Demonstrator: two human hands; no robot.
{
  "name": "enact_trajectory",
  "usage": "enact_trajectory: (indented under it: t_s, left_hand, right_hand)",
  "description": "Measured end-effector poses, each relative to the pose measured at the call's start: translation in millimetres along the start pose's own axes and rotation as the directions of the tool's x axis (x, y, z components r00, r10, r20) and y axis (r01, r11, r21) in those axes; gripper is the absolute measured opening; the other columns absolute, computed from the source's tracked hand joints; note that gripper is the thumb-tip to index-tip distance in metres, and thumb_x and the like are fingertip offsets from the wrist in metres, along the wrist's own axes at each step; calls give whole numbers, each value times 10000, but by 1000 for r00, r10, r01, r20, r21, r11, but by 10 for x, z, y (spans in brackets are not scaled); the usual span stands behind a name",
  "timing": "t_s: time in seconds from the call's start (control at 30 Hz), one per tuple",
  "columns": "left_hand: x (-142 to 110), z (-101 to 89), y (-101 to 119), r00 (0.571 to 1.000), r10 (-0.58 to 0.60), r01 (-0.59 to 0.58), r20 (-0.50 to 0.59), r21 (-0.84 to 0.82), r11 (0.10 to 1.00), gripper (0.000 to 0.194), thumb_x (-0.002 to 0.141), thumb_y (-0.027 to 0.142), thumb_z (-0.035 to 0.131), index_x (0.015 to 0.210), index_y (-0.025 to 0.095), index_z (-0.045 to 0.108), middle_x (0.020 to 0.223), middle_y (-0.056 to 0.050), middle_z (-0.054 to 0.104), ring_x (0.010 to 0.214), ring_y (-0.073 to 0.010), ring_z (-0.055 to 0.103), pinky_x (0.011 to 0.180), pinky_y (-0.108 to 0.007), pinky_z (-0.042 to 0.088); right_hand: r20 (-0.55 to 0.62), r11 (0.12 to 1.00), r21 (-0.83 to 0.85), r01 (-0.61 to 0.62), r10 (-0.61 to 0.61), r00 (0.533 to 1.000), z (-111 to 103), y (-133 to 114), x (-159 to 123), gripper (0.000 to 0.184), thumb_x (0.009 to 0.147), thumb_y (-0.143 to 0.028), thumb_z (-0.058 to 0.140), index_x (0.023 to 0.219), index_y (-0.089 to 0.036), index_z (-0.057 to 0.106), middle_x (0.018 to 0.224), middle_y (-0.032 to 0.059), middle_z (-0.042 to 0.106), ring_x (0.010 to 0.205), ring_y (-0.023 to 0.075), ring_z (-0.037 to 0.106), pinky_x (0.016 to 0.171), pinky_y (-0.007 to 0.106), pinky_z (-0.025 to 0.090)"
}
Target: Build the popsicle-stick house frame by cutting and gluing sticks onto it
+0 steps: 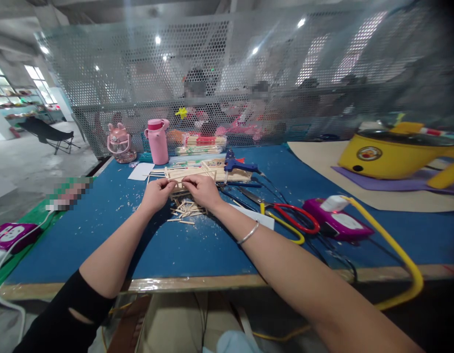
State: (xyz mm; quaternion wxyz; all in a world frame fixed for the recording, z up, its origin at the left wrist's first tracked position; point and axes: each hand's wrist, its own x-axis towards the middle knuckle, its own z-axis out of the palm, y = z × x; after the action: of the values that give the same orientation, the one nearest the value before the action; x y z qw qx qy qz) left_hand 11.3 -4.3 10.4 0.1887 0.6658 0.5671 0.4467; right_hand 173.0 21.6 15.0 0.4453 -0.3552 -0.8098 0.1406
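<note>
My left hand (158,193) and my right hand (202,190) are close together over the middle of the table, both with fingers pinched. A thin wooden stick (179,182) runs between the two pinches. Just behind them lies a structure of pale wooden sticks (192,172), partly covered by my hands. Short cut stick pieces (188,210) are heaped on the table below my fingers. A blue glue gun (239,165) rests behind my right hand, and scissors with red and yellow handles (296,218) lie to its right.
Along the back stand a pink bottle (158,142), a clear pink-lidded bottle (121,146) and bundled sticks (204,142) against a perforated metal screen (138,63). To the right are a purple power strip (337,223) with a yellow cable (392,250) and a yellow electric pot (384,154).
</note>
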Motion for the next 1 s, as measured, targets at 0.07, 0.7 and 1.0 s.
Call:
enact_trajectory:
  t_s: [0.07,0.7,1.0]
  left_hand:
    - [-1,0,-1,1000,0,0,-1,-7,1000,354,742,414,485,813,134,689,600,3,580,613,-139,464,579,-232,347]
    - [-9,9,-4,999,36,-36,-3,29,999,352,757,415,464,778,133,674,596,8,562,609,-131,462,588,-231,350]
    - [-59,-84,68,949,-50,5,-311,-142,990,468,818,497,409,1096,144,542,590,28,463,548,-108,415,556,-224,334]
  right_hand:
    - [-8,1000,5,-1,1,1000,3,4,-3,150,777,-178,544,782,-177,694,780,29,700,723,138,606,691,242,421]
    - [-39,993,91,-69,73,997,15,-6,-14,146,736,-193,558,761,-171,700,738,27,698,656,132,599,642,241,446]
    - [-71,986,163,-40,52,996,-179,-28,24,141,754,-259,548,688,-159,623,615,-3,612,579,105,524,602,233,407]
